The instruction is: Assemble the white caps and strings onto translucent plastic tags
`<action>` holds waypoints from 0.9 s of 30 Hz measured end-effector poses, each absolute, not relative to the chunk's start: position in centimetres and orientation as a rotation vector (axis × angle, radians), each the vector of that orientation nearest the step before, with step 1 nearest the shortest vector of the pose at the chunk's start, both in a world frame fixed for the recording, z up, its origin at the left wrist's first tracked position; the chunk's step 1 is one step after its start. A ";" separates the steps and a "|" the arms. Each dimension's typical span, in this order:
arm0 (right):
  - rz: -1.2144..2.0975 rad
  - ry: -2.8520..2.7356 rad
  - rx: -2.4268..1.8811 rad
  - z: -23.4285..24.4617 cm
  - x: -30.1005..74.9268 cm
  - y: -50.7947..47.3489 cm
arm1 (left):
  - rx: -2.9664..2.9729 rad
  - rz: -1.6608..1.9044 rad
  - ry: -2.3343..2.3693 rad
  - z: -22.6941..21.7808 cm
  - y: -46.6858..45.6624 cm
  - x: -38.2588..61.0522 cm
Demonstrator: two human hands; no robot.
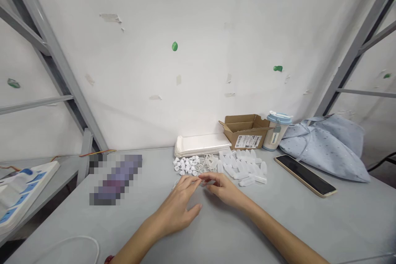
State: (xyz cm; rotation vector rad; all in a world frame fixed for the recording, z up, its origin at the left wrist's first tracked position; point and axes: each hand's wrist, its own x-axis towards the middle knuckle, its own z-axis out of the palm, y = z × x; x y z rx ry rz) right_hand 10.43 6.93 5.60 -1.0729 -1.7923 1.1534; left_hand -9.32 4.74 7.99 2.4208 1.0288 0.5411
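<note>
Looking down, head view: both hands meet at mid-counter. The right hand (224,189) seems to pinch a small clear piece (205,181) at its fingertips. The left hand (181,206) lies palm-down, fingers stretched, thumb held apart, fingertips touching the same piece. The piece sits just over the counter (278,222), between the two hands.

Handling, as judged: light, hard plastic, smooth and likely slippery. It is so small that only a fingertip pinch across its sides suits. Probably not fragile, but easily flicked away.

At 12 o'clock from the hands: white caps (185,166) and thin rings (208,161). At 1 o'clock: clear vials (244,169), many lying flat. Beyond them: a flat white stack (202,143), a cardboard box (246,131) and a lidded cup (276,130). A phone (305,174) lies at 3 o'clock.

Hard to make out: the piece's shape, glassy against grey, with fingertips overlapping it. A pixelated patch (114,179) at 9 o'clock hides something. The forearms are cut off at the bottom edge.
</note>
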 end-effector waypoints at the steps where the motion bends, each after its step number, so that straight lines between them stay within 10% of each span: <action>1: 1.165 -1.791 -1.060 5.5 10.4 7.0 | 2.426 0.542 1.026 8.0 4.7 -9.3; 27: 1.412 -1.431 -0.985 6.5 10.9 6.8 | 2.506 0.615 1.018 7.2 4.6 -9.4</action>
